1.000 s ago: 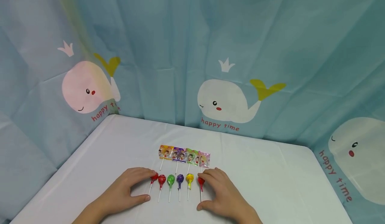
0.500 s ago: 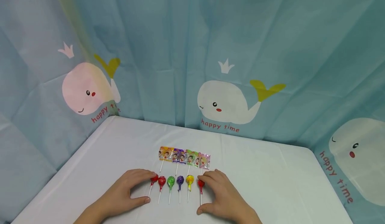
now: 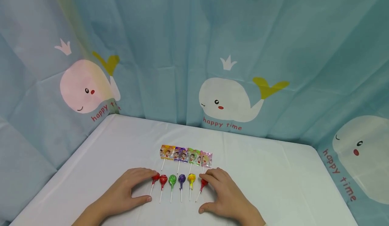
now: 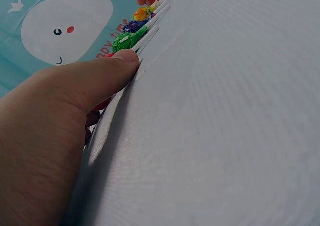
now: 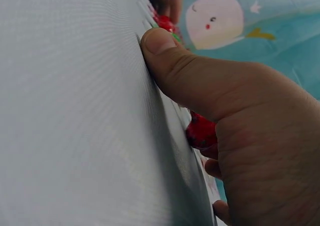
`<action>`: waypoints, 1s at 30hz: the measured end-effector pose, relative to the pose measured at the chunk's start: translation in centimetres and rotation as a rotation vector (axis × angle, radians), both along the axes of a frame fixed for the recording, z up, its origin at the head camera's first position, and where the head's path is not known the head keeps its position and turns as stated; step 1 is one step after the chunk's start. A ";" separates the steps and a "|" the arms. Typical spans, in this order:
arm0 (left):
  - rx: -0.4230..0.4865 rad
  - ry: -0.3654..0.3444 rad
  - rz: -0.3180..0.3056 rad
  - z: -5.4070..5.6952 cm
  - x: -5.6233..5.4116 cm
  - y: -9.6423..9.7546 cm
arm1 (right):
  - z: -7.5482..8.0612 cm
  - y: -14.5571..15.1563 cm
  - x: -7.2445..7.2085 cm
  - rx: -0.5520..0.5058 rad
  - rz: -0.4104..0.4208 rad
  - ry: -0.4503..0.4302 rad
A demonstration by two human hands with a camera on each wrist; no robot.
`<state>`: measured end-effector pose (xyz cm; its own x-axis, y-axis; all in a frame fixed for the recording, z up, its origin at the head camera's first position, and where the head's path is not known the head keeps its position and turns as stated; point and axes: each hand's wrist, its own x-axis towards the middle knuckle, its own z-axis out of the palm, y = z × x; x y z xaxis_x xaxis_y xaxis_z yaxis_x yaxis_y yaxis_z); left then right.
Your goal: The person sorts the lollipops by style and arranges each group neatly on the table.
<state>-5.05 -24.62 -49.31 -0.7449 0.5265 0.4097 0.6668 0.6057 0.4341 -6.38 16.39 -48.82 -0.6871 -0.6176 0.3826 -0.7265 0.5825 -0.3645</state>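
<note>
Lollipops lie in a front row on the white table. At the row's left end, fingertips of my left hand (image 3: 129, 187) touch a red lollipop (image 3: 156, 177), with the thumb resting apart on the cloth. A second red lollipop (image 3: 163, 180), a green one (image 3: 172, 179), a purple one (image 3: 182, 178) and a yellow one (image 3: 191, 178) follow. My right hand (image 3: 223, 194) has its fingertips on the red lollipop (image 3: 204, 183) at the right end, whose stick slants left. Its thumb also stays apart, and the right wrist view shows the red candy (image 5: 201, 131) behind it.
Behind the row lie several flat-wrapped lollipops, overlapping: orange (image 3: 167, 152), purple (image 3: 181, 154), green (image 3: 193, 157) and pink (image 3: 206, 159). White cloth covers the table (image 3: 258, 172). A blue whale-print curtain (image 3: 164, 50) hangs along its back and left.
The right-end red lollipop has turned under my right fingers, so its stick's lower end has swung left. My left hand stays where it was. The head view has shifted slightly.
</note>
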 end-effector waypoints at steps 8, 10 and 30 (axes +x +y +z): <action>-0.011 -0.023 0.017 0.0 0.3 -0.1 | 0.5 -0.1 0.2 -0.004 0.011 0.004; -0.006 -0.026 0.016 0.0 0.4 -0.2 | 0.6 -0.1 0.3 0.000 0.004 -0.010; -0.080 -0.160 0.185 2.2 1.0 0.6 | 3.1 0.9 0.5 0.059 -0.152 -0.003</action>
<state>-4.04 -23.99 -47.15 -0.8835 0.4013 0.2416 0.4684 0.7474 0.4713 -5.85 17.30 -45.71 -0.7754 -0.5281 0.3463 -0.6275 0.7059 -0.3286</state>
